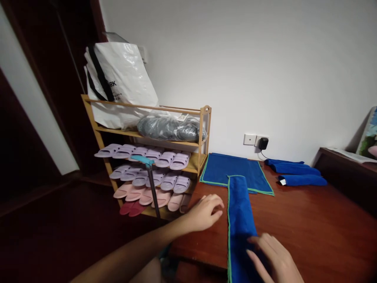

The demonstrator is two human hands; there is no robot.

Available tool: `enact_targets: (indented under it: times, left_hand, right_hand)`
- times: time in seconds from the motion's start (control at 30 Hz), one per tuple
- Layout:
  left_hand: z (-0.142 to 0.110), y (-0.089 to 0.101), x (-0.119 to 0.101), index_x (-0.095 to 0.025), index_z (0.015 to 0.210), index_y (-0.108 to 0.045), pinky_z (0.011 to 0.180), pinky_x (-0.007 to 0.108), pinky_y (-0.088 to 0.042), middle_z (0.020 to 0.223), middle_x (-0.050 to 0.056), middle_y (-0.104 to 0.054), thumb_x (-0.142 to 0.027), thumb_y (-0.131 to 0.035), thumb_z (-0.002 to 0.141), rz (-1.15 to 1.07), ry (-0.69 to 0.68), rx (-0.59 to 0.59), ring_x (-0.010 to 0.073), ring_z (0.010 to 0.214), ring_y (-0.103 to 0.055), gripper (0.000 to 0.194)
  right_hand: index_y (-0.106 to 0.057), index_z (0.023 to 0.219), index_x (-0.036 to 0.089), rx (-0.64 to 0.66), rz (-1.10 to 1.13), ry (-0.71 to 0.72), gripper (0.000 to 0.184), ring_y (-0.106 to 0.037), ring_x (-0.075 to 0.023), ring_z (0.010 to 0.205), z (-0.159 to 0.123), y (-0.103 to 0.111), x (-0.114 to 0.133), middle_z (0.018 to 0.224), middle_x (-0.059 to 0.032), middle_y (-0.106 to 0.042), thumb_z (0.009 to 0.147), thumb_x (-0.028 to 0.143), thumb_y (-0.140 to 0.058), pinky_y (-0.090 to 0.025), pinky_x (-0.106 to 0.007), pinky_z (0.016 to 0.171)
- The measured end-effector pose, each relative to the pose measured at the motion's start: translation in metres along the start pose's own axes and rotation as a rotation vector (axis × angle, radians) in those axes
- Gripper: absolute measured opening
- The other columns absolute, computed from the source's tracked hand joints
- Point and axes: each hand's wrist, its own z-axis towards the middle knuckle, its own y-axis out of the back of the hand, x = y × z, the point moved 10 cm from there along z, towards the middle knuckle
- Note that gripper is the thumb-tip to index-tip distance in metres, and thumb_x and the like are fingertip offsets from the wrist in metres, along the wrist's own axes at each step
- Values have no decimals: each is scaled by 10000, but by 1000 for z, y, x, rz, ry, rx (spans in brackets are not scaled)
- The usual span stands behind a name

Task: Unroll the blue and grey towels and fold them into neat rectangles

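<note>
A blue towel with a green edge, folded into a long narrow strip [239,214], lies on the red-brown wooden surface [309,224] and runs toward me. My right hand [275,259] rests on its near end, fingers stretched flat, open. My left hand [206,212] hovers just left of the strip, fingers loosely spread, holding nothing. A second blue towel [226,169] lies flat behind the strip, by the wall.
Two rolled blue towels [297,175] lie at the back right near a wall socket with a black plug [263,143]. A bamboo shoe rack [153,157] with several lilac and pink slippers stands at the left, a white bag [118,82] on top.
</note>
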Motion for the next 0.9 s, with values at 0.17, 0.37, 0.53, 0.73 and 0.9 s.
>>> enact_targets:
  times: [0.17,0.37,0.53,0.73,0.9]
  left_hand:
    - [-37,-2,-14,-236,968,-615,979,356,-332,1173,24,-584,-194,-529,852,35,24,82,204,1105,-525,150]
    - [-45,9,-14,-227,945,-616,1001,393,-307,1173,35,-587,-174,-510,855,19,45,90,209,1119,-520,148]
    - [-51,8,-27,-222,927,-621,959,351,-345,1136,28,-608,-172,-526,851,-34,12,113,192,1075,-542,132]
    - [-38,-15,-50,-232,1149,-578,997,384,-313,1220,47,-595,-278,-446,925,34,-67,127,214,1143,-515,264]
    - [-30,-72,-43,-172,1491,-150,1093,541,-122,1535,116,-204,-573,-253,949,144,-98,325,272,1409,-149,682]
  right_hand:
    - [-597,911,173,338,-253,-122,345,-639,-263,783,69,-50,20,865,-111,-672,919,371,-314,-474,-374,680]
    - [-615,944,104,395,-237,-167,329,-653,-274,768,79,-79,10,840,-185,-676,883,233,-318,-426,-336,670]
    - [-618,835,136,394,-101,-232,259,-639,-252,815,77,-68,-7,839,-157,-679,840,229,-376,-412,-314,697]
    - [-565,867,177,364,116,-259,285,-588,-111,740,77,-48,-24,810,-18,-659,893,276,-300,-407,-200,673]
    - [-540,809,183,339,-25,-423,270,-603,-175,770,51,-31,-80,811,-66,-655,874,323,-318,-398,-268,670]
